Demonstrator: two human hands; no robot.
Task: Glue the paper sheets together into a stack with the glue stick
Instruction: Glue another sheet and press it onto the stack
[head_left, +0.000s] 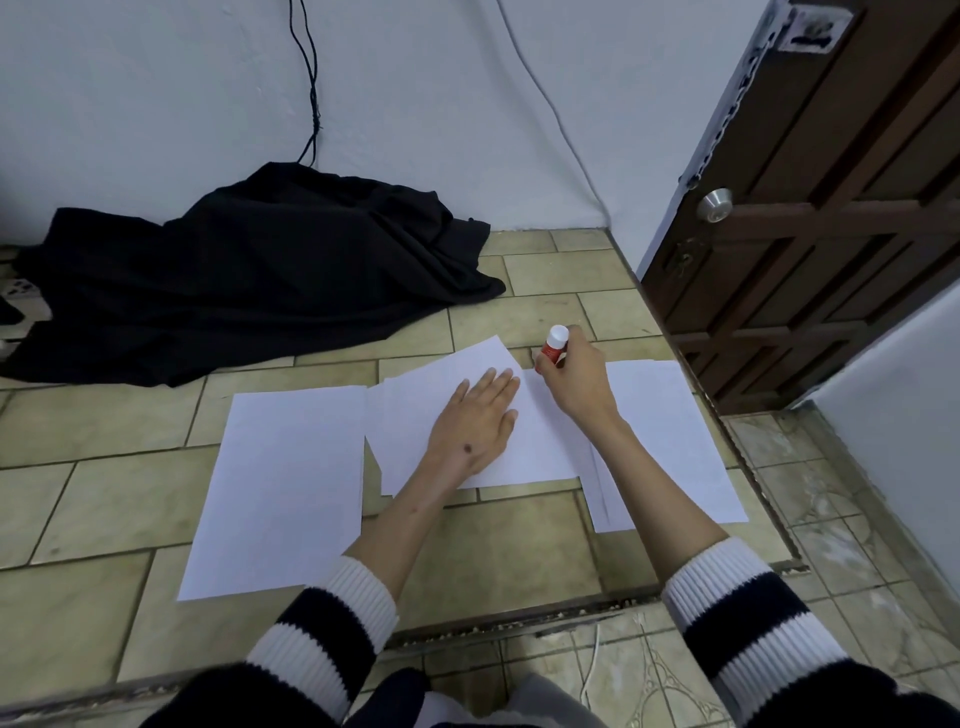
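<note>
Your right grip (574, 371) clutches the red glue stick (554, 347), label unreadable; your left grip (475, 421) lies flat, released, on the white paper sheets (524, 441) mid-floor.

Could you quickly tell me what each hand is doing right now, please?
Left hand: open, flat on the middle paper sheet.
Right hand: fingers curled round the glue stick.
</note>
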